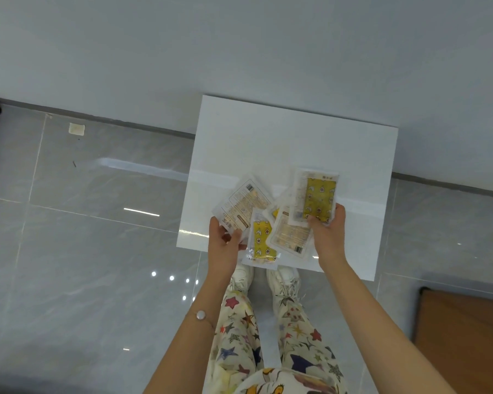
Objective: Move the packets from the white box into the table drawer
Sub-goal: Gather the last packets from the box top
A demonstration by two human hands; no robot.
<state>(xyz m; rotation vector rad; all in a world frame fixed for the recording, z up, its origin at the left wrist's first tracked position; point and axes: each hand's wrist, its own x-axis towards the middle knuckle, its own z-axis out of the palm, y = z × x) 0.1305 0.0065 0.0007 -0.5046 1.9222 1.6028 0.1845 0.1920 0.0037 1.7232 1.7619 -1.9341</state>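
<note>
The person stands at the near edge of a white table [296,132] and holds a fan of packets [281,220] over its front portion. The left grip [224,237] is closed on the lower corner of the barcode packet [245,206], which lies printed back up, with the thumb on top. The right grip [326,227] is closed on the lower edge of the yellow-faced packet [318,197], with the fingers curled over its corner. Between the two grips, a second yellow packet [261,241] and a back-side-up packet [291,237] overlap. It cannot be told which grip carries these two, or whether any packet touches the table. A bracelet [201,314] sits on the left wrist. White shoes [285,278] stand on grey floor tiles [83,251] at the table's edge.
</note>
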